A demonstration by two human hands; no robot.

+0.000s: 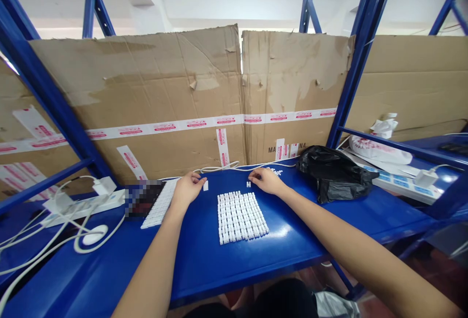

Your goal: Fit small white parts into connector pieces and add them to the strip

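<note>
- Lying flat on the blue steel shelf (204, 259), the grid of small white plastic blocks (241, 218) sits centred between both forearms, its columns packed side by side and touching, with the far end slightly narrower only through the wide lens.
- Careful placing shows in that grid: the rows run straight and the outer edges stay fairly square, with no piece visibly out of line.
- A loose white block (205, 186) stands just beside the left hand (188, 187), whose fingers are loosely curled and palm-down on the shelf, pinching nothing visible.
- A second loose white block (248, 184) lies at the fingertips of the right hand (265, 180), also palm-down and gently curled, with no clear pinch; the fingers sit close to the block, and contact is hard to tell.
- A small heap of white blocks (274, 172) lies beyond the right hand, near the shelf's far edge, well within reach.
- Farther out on the shelf are a white keyboard (161, 204) on the left, a black plastic bag (332, 171) on the right, and a white power strip (405, 186) past it.
- Behind everything stand cardboard sheets (146, 84) banded with red-printed white tape.
</note>
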